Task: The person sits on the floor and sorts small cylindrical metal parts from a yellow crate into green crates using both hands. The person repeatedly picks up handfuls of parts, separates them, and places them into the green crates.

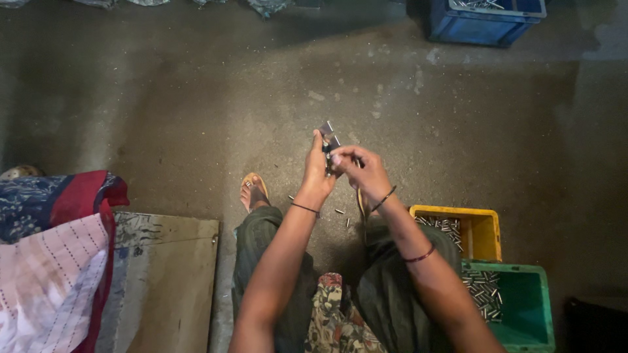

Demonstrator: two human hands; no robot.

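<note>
Nearest me: my lap, patterned cloth [335, 320] between my knees, dark green trousers either side. Near left: folded fabrics [52, 261], red, blue and pink-white, next to a flat wooden board [173, 281] lying on the floor.

Near right: green crate [533, 307] with small metal pins piled in its left part. Just beyond it, touching or nearly so, a yellow crate [484, 225] also holding metal pins.

Floor [196, 98] is bare grey concrete. A few loose pins [339, 211] lie on it between my feet. My left foot in a sandal [254, 189] shows just left of my left wrist.

Mid-scene, both arms stretched forward over the floor. Left hand [317, 173] is closed around a small metal hinge-like part [329, 136], thumb side up; the part sticks up above my fingers [318, 140], top leaf catching light. Right hand [363, 171] meets it from the right, fingertips pinched at the part's middle, touching the left hand. Can't tell whether the right fingers hold a pin; too small and dark there. Thin dark band on each wrist, a red one further up the right forearm.

So the part is held in the air above the floor, centre of scene, left of the yellow crate and well apart from it.

Far right: blue crate [487, 23] with metal pieces inside, at the top edge. Far edge: scraps of cloth [265, 6], mostly cut off.
</note>
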